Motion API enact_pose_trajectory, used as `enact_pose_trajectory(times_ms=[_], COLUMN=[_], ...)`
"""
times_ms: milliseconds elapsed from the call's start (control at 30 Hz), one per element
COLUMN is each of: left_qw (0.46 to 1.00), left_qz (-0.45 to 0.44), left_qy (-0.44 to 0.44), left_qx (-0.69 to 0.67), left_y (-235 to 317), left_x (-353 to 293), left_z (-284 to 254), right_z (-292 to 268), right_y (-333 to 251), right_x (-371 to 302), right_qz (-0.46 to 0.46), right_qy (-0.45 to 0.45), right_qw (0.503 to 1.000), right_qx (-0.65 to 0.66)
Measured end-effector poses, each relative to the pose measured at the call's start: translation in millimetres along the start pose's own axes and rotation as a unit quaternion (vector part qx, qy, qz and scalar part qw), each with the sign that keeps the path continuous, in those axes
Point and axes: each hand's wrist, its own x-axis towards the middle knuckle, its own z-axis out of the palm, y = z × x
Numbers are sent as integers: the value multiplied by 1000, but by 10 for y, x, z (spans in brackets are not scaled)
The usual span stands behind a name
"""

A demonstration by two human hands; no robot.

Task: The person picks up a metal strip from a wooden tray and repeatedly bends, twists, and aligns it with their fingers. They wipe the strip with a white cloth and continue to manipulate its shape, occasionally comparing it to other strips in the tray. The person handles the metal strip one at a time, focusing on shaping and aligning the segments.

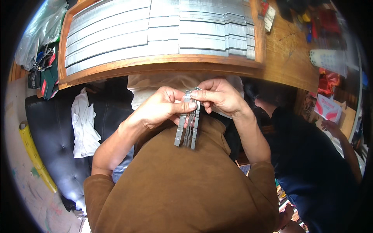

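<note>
In front of my chest, I hold a bunch of narrow, notched grey metal strips (180,132), with their lower ends spread slightly apart and hanging down. My left hand (161,106) is closed on them, its thumb pressed across the front near the upper part. My right hand (222,96) pinches the top end between thumb and fingers. Some of its fingertips are hidden behind the strips. Just beyond both hands, a shallow wooden tray (163,59) holds overlapping rows of flat silver metal strips (108,31).
The tray rests on a wooden table (289,58). A plastic cup (328,58) lies at its right. On my left are a black padded seat (50,132), a white cloth (83,124) and a yellow tube (37,157). Another person in dark clothes (311,155) is close on my right.
</note>
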Motion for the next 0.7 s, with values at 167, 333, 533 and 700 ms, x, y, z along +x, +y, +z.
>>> enact_pose_trajectory(times_ms=[167, 333, 533, 700], left_qw=[1000, 999, 998, 998], left_qz=[8, 14, 39, 29], left_qy=[-15, -11, 15, 38], left_qx=[-5, -27, -54, -46], left_y=[-23, -107, -99, -144], left_x=[3, 25, 77, 79], left_z=[-10, -7, 114, 96], right_z=[-30, 0, 110, 81], right_y=[19, -16, 20, 71], right_x=[4, 0, -4, 43], right_qz=[-6, -16, -70, -66], right_qy=[-10, 7, 75, 84], right_qw=[1000, 997, 993, 993], right_qx=[11, -69, -63, -52])
